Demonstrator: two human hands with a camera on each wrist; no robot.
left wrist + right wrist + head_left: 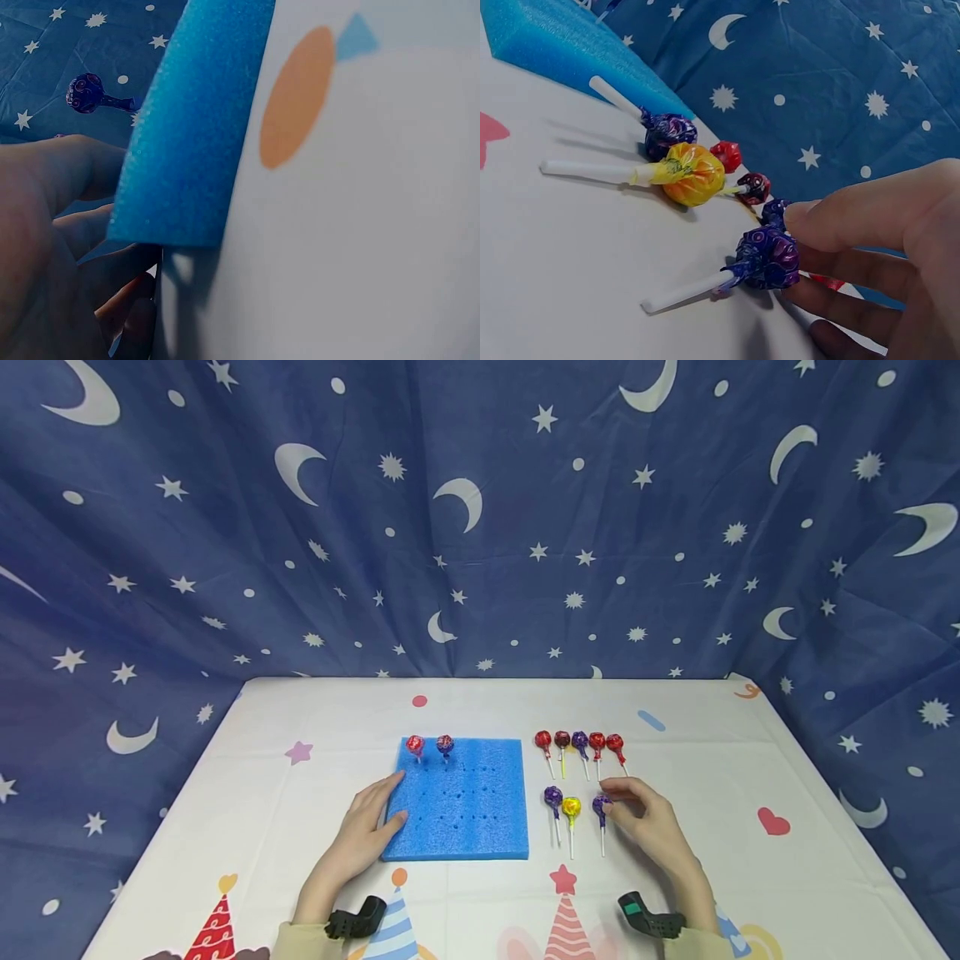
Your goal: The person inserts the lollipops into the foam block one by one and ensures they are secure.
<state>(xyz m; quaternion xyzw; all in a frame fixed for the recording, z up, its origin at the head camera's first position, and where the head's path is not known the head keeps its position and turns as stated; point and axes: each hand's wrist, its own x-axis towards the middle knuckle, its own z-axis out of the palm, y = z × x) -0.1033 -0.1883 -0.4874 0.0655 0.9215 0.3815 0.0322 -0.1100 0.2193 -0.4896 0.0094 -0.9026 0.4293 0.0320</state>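
Left hand [360, 833] on the blue foam board [465, 842], right hand [656, 831] at a purple lollipop [763, 261]

My left fingers lie loosely stretched at the left edge of the board, the thumb spread away from them on the near side. They touch the foam without gripping any lollipop.

My right thumb and fingers are curved round the wrapped head of the purple lollipop, in a pinch; how firm, I cannot tell. It is at the right end of the near row, right of the board, white stick pointing to the near side.

Same row, further left: a yellow lollipop [572, 807], and just beside it a second purple one [552, 797], the leftmost. A gap lies between the yellow and the one in my fingers.

Far row, five heads side by side, sticks toward me. From the left: red [543, 739], dark red [562, 739] on a yellow stick, purple [580, 740], then two more reds.

On the board, rows of small holes. Two lollipops stand upright in the far left part, a red-wrapped one [415, 744] and, to its right, a dark-wrapped one [445, 744].

White printed tablecloth [300, 718] beneath; blue curtain [517, 618] with moons and stars behind
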